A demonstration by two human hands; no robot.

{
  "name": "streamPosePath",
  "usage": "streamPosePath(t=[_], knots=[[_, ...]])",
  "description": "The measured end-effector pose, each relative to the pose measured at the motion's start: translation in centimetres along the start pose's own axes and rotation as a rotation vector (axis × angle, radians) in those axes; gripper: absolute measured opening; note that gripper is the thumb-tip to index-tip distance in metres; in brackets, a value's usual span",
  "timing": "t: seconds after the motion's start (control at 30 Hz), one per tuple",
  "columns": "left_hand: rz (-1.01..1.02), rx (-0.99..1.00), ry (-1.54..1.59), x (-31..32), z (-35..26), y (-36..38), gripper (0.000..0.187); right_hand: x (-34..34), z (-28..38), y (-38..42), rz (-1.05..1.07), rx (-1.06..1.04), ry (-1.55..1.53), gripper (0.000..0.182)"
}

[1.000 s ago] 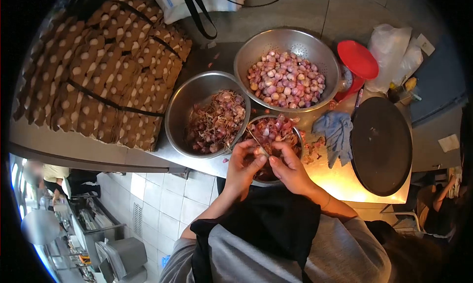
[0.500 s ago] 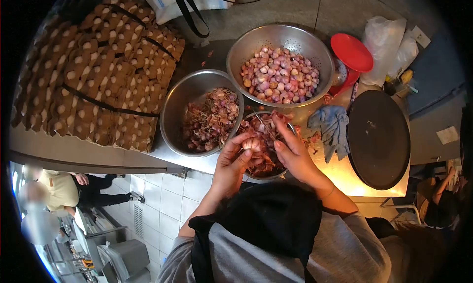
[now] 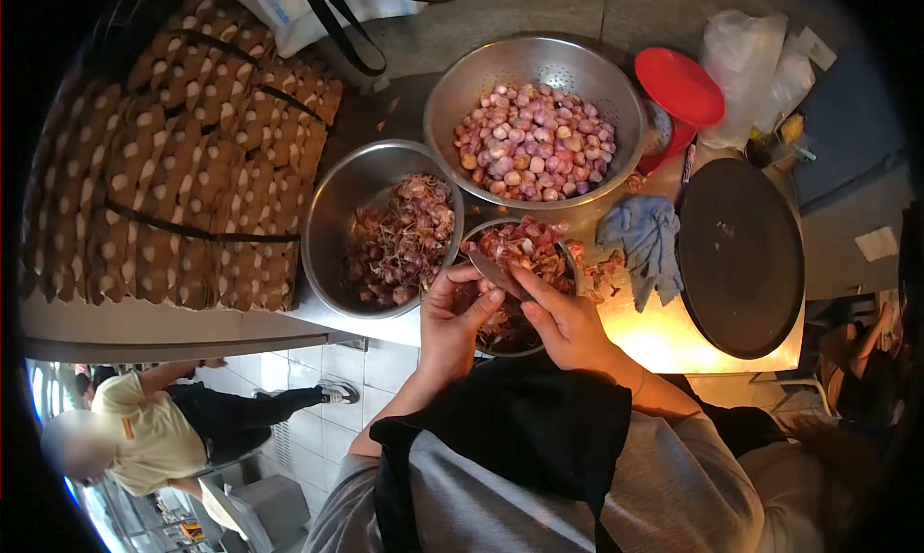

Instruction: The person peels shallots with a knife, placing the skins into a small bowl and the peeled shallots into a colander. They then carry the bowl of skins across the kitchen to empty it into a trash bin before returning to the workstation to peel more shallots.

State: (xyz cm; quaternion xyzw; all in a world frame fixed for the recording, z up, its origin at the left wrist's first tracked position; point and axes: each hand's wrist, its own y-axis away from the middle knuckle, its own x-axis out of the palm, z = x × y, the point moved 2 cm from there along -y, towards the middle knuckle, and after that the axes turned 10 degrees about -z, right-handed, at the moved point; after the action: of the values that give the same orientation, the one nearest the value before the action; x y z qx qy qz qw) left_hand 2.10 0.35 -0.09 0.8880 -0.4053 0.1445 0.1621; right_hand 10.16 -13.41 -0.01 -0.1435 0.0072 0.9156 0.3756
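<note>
Over a small metal bowl of papery skins (image 3: 535,242), my left hand (image 3: 450,317) is closed around a shallot (image 3: 484,287), mostly hidden by the fingers and the blade. My right hand (image 3: 576,330) grips a small knife (image 3: 495,275), its blade lying across the shallot. To the left stands a wider metal bowl (image 3: 319,270) with unpeeled shallots (image 3: 409,231) and dry roots. Behind, a large metal colander (image 3: 628,91) holds many peeled, pinkish shallots (image 3: 537,141).
Stacked egg trays (image 3: 183,158) fill the left side. At right are a blue cloth (image 3: 639,240), a round black pan or tray (image 3: 741,259), a red-topped scale (image 3: 680,88) and plastic bags (image 3: 741,67). A person in a yellow shirt (image 3: 144,437) stands at lower left.
The knife has come down from pointing away to lie across the shallot, and my hands have drawn closer together. The person at lower left has shifted right; the view has moved slightly.
</note>
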Motion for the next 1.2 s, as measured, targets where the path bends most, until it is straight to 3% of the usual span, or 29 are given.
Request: streamPosePath(t=[0.13,0.27,0.5,0.7,0.83,0.97,1.2], knots=[[0.009,0.008,0.037,0.5,-0.4,0.0,0.026,0.2,-0.1,-0.2,-0.053,-0.025,-0.329,0.039],[0.083,-0.035,0.108,1.1,-1.1,0.2,0.026,-0.2,-0.7,-0.4,-0.090,0.155,-0.448,0.038],[0.033,-0.237,0.237,0.3,-0.3,-0.2,0.024,-0.1,-0.4,0.0,-0.017,0.267,-0.544,0.036],[0.037,-0.230,0.115,0.6,-0.1,-0.3,0.029,-0.2,-0.6,-0.2,-0.058,0.216,-0.563,0.036],[0.088,-0.213,0.153,0.4,-0.7,0.0,0.032,-1.1,-1.7,-0.9,-0.082,0.291,-0.522,0.037],[0.077,-0.162,0.118,0.7,-1.1,0.0,0.034,-1.0,-1.6,-1.3,-0.152,0.133,-0.336,0.039],[0.038,-0.157,0.020,0.3,-0.7,-0.3,0.035,0.1,-0.1,-0.4,0.021,-0.077,-0.268,0.040]])
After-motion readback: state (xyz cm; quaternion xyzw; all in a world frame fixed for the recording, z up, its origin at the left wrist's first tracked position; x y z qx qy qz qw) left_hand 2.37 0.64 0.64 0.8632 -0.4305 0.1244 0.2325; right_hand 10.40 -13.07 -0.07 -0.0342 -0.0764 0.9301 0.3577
